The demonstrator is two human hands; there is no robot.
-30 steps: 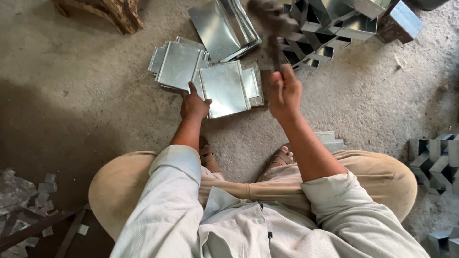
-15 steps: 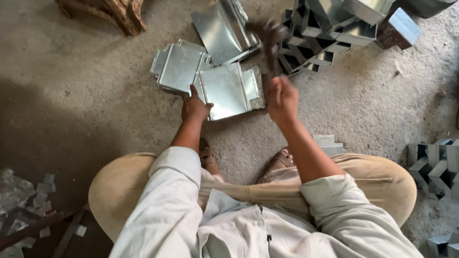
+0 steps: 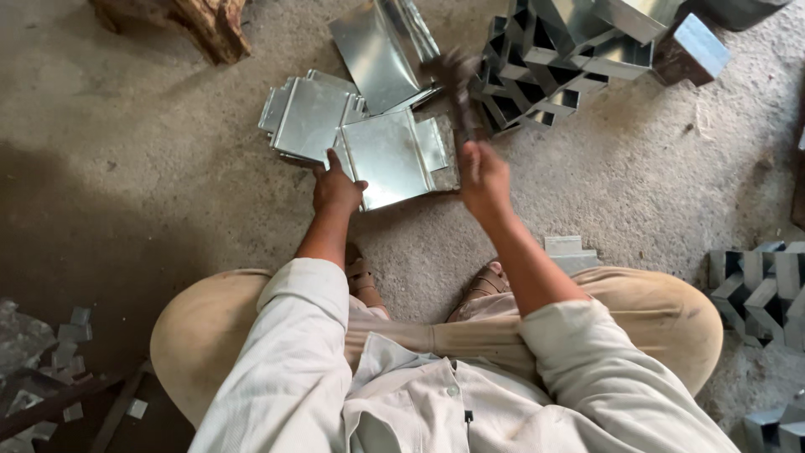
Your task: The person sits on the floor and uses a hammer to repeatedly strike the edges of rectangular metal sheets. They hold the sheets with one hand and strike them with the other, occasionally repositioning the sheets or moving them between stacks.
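From the head camera, looking down over bent knees, the person is squatting on a gritty concrete floor (image 3: 168, 168) and working a flat sheet-metal blank (image 3: 387, 158) that is lying straight ahead of the feet. The left hand (image 3: 337, 189) is pressing down on the near left corner of that blank, fingers lying close together and flat on the metal, pinning it to the ground. The right hand (image 3: 484, 174) is wrapping all its fingers tight around the handle of a hammer (image 3: 457, 88), whose dark head is blurring with motion just above the blank's right edge, where a tab is sticking out. Judging by what lies about, the job is partway along: a small stack of similar flat blanks (image 3: 306, 113) is sitting touching the worked one on its left, another bent sheet (image 3: 377, 50) is lying beyond it, and a heap of folded rectangular channels (image 3: 579, 50) is piling up at the upper right, with more folded pieces (image 3: 755, 281) at the right edge, so flat stock is remaining while many pieces are looking finished
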